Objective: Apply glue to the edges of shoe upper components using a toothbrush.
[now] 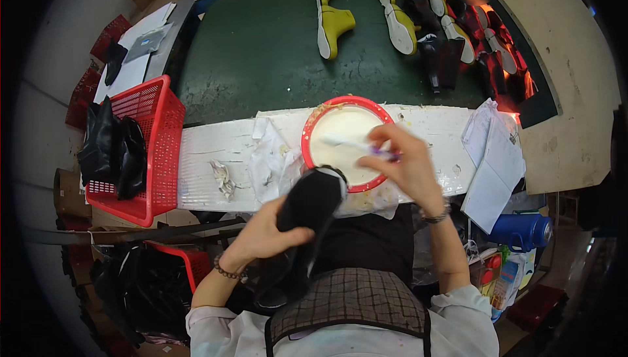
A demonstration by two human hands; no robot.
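My left hand [271,233] is closed around a black shoe [315,200], its underside turned up, with a pale band along the tip. Between the fingers of my right hand [405,164] is a small brush [356,143] with a white head and a purple-tinged handle, somewhat blurred. The brush is over a round red-rimmed basin [307,136] that holds a creamy white liquid. I cannot tell whether the brush touches the liquid. The shoe's tip is close to the basin's near edge, and its rear part hangs over my lap.
A red basket [163,154] with black boots [111,144] stands left. Crumpled white paper [271,161] lies beside the basin on the white ledge [203,161]. Beyond, yellow-green shoes [337,23] and black ones lie on a green conveyor belt [255,50]. A blue flask [520,231] is at right.
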